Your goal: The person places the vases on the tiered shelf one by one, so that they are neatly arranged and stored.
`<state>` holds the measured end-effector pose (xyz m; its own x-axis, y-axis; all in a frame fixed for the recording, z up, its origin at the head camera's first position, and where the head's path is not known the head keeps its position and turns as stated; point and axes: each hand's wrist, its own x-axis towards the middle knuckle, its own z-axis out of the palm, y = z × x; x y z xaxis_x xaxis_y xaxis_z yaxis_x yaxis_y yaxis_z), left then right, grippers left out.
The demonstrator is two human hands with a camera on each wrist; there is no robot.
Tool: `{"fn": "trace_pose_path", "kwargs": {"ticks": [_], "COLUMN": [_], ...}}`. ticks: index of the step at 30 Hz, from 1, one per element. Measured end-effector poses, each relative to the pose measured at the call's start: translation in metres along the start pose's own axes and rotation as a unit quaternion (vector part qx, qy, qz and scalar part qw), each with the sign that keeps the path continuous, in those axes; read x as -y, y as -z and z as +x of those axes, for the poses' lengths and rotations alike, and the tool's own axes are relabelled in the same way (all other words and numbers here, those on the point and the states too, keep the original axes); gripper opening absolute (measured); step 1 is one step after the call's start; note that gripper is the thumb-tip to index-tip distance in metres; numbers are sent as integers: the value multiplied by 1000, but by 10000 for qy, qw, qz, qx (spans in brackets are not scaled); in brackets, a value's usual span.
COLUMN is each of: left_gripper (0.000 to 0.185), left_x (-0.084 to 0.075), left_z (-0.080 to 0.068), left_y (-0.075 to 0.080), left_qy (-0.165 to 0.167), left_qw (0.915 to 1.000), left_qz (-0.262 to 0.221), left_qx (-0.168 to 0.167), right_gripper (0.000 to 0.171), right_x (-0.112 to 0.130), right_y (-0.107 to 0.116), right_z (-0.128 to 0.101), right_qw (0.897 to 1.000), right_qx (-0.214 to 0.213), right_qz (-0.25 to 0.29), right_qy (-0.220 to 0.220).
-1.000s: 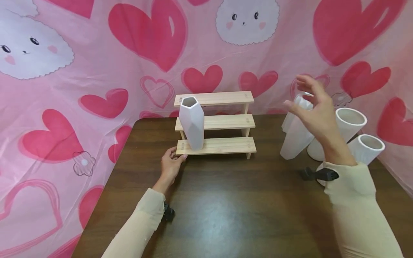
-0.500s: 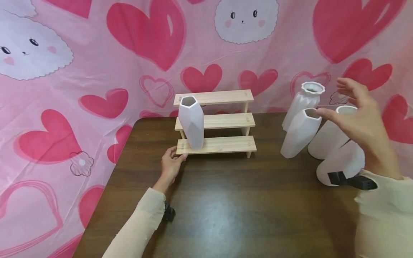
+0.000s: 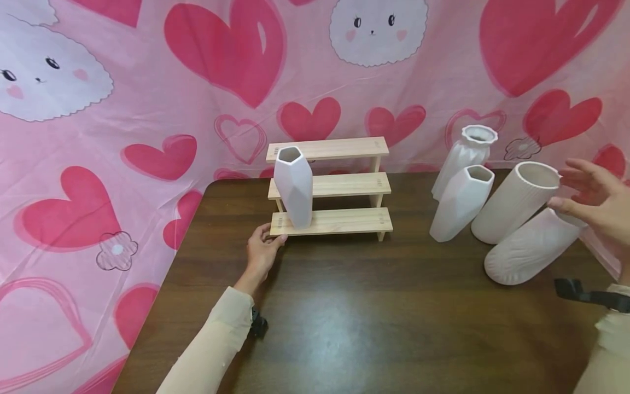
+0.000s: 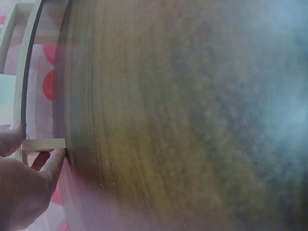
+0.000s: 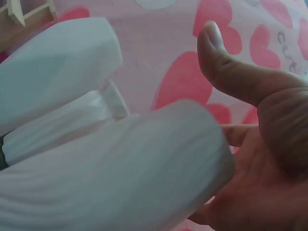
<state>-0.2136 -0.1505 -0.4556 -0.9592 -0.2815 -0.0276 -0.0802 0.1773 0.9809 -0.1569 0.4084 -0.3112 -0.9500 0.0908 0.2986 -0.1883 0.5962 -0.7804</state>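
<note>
The right hand (image 3: 598, 200) is seen spread and relaxed around the top of a ribbed vase (image 3: 534, 246) near the worktop's (image 3: 344, 306) right edge; contact cannot be told. Only the left wrist view shows the left hand (image 4: 21, 187) pinching the wooden rack's (image 3: 331, 221) lowest plank. The right wrist view is blurred.

- Legible text, labels, brands, numbers, signs: none in any view.
- Pink backdrop cloth (image 3: 147, 98): printed hearts, flowers and round white faces only (pictures, no lettering).
- White vases (image 3: 461, 202), wooden stepped shelf (image 3: 334, 186), dark table (image 3: 344, 317): plain, unmarked surfaces.
</note>
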Motion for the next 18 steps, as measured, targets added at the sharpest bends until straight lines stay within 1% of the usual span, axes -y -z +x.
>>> {"fn": "trace_pose_path", "kwargs": {"ticks": [1, 3, 5, 7, 9, 12, 14, 16, 18], "left_gripper": [49, 49, 49, 49, 50, 50, 50, 50, 50], "left_x": [0, 0, 0, 0, 0, 1, 1, 1, 1], "left_z": [0, 0, 0, 0, 0, 0, 1, 1, 1], "left_y": [0, 0, 0, -1, -1, -1, -1, -1, -1], "left_qy": [-1, 1, 2, 18, 13, 20, 10, 14, 15], "left_qw": [10000, 10000, 10000, 10000, 10000, 10000, 10000, 10000, 10000], "left_qz": [-9, -38, -63, -77, -72, -46, -21, -5, -5], "left_qx": [9, 8, 12, -2, -2, -22, -14, -9, 10], "right_gripper": [75, 77, 78, 78, 77, 77, 77, 77, 77], "right_x": [-1, -1, 0, 0, 0, -2, -3, -5, -5], "right_y": [0, -2, -4, -7, -9, -12, -12, -13, -12], "right_z": [-2, -5, -8, -8, -7, -4, -4, -4, -6], "right_qw": [9999, 9996, 9990, 9963, 9942, 9944, 9974, 9979, 9982], "right_qx": [148, 283, 367, 300, 223, 80, 50, 32, 100], "right_qz": [-12, -9, 184, 752, 941, 933, 509, 461, 330], "right_qy": [-17, -24, -170, -300, -461, -480, -517, -463, -494]}}
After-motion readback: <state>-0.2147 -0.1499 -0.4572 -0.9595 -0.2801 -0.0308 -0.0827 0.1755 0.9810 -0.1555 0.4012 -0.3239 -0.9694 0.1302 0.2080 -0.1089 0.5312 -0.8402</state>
